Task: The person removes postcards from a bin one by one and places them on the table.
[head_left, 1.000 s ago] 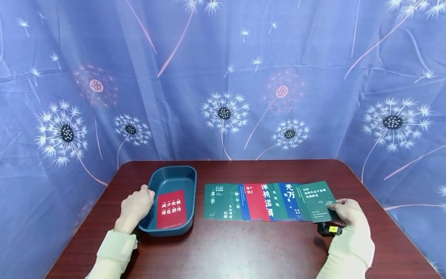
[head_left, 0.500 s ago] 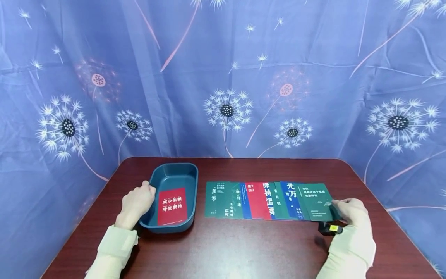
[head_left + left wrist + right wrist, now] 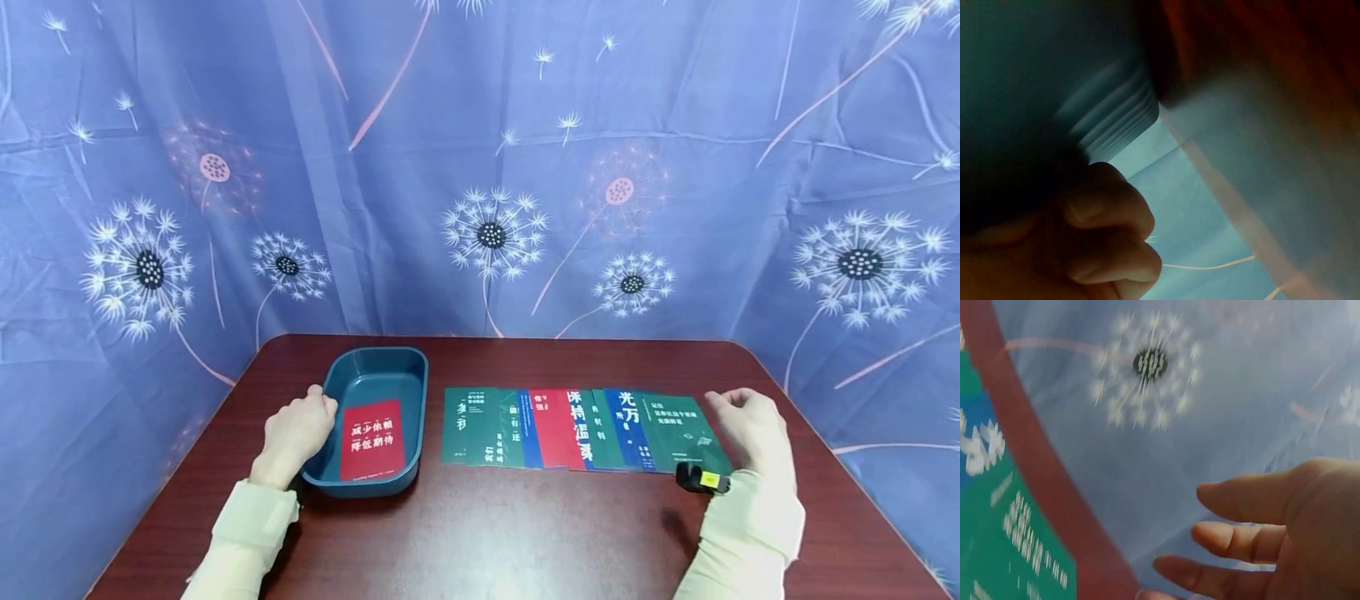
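A dark teal plastic tray (image 3: pixel 420 400) stands on the left of the table, with a red card (image 3: pixel 372 440) with white writing lying inside it. My left hand (image 3: pixel 298 433) grips the tray's left rim; in the left wrist view its curled fingers (image 3: pixel 1113 206) press against the ribbed outer wall. To the right a row of overlapping cards lies on the table, in green, blue and red. At the row's right end is a green card (image 3: pixel 686 433). Just beside and above that card is my right hand (image 3: pixel 752 425), and in the right wrist view its fingers (image 3: pixel 1235 540) are spread and hold nothing.
The dark red-brown wooden table (image 3: pixel 510 533) reaches back to a blue curtain (image 3: pixel 390 208) with dandelion prints. Around my right wrist sits a black camera (image 3: pixel 701 479) with a yellow label.
My right hand has laid the green card flat at the row's right end, let go of it and lifted off. My left hand keeps its grip on the tray. The head view has tilted slightly.
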Action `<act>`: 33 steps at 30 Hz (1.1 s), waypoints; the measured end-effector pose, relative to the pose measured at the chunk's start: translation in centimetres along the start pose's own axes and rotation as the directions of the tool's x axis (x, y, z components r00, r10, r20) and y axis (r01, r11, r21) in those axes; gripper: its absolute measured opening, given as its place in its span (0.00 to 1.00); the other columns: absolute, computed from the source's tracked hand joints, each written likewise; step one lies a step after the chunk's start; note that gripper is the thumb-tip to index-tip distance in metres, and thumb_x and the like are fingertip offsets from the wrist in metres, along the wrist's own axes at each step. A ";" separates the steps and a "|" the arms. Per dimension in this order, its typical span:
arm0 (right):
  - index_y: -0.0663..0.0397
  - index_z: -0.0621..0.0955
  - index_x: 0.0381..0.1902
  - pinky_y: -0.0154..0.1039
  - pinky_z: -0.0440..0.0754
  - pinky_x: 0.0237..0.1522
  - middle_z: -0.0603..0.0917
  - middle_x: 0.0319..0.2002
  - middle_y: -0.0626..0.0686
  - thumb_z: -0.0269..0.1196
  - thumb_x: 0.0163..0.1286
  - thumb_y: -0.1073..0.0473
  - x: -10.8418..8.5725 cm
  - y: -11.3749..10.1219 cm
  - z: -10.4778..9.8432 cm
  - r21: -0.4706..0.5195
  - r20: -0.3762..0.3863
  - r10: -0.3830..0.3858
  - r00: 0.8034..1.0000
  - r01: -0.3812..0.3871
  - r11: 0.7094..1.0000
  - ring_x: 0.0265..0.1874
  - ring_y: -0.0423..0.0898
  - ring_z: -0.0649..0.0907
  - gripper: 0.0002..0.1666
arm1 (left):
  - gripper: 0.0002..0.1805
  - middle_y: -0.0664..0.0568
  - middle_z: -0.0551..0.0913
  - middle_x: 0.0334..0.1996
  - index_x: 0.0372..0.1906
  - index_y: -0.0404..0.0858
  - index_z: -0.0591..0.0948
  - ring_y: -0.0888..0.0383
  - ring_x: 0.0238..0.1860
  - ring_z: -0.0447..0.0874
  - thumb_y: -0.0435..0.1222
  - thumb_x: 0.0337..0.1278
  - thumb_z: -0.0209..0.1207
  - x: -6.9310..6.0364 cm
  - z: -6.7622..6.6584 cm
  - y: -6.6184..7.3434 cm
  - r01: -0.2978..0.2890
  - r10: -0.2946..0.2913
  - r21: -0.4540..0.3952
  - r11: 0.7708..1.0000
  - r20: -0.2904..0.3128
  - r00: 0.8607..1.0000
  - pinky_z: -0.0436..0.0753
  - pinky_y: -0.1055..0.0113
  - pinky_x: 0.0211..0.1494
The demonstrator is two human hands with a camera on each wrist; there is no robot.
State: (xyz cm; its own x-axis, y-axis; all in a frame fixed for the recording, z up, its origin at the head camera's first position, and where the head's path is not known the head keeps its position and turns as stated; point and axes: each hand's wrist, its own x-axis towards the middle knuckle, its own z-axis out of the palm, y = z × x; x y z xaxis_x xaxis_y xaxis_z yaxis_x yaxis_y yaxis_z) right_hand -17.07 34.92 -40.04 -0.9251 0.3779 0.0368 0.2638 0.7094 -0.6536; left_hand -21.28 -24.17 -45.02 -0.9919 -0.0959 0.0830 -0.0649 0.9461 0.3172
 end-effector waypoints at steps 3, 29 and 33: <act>0.61 0.78 0.42 0.46 0.70 0.34 0.81 0.36 0.60 0.53 0.72 0.41 0.0 -2.1 0.3 0.024 -0.046 -0.073 0.996 0.074 0.997 0.34 0.55 0.77 0.26 | 0.18 0.38 0.77 0.26 0.43 0.27 0.71 0.41 0.27 0.78 0.42 0.70 0.43 0.1 0.0 0.1 0.000 0.000 -0.001 1.000 -0.005 1.000 0.79 0.40 0.36; 0.59 0.78 0.47 0.50 0.75 0.48 0.78 0.44 0.58 0.63 0.68 0.56 -3.0 -16.5 12.5 0.094 0.228 -0.686 0.691 0.686 0.722 0.43 0.54 0.78 0.14 | 0.19 0.38 0.76 0.27 0.46 0.27 0.71 0.43 0.27 0.78 0.42 0.70 0.43 0.3 -0.1 0.2 0.003 -0.003 -0.010 1.000 -0.002 1.000 0.79 0.42 0.36; 0.57 0.78 0.49 0.50 0.74 0.52 0.78 0.48 0.58 0.63 0.69 0.55 -4.0 -17.4 13.8 0.101 0.247 -0.688 0.682 0.688 0.718 0.45 0.53 0.78 0.16 | 0.19 0.40 0.76 0.26 0.46 0.27 0.71 0.44 0.26 0.78 0.43 0.70 0.44 0.2 0.0 0.1 0.006 -0.006 -0.011 1.000 0.004 1.000 0.80 0.43 0.37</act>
State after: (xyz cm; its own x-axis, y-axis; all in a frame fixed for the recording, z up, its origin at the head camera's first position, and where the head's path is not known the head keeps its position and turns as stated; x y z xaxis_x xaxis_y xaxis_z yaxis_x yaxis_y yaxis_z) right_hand -21.71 12.87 -39.22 -0.8800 -0.3776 0.2881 -0.4749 0.7097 -0.5203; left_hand -21.48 -24.07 -44.93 -0.9919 -0.1004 0.0777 -0.0697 0.9422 0.3276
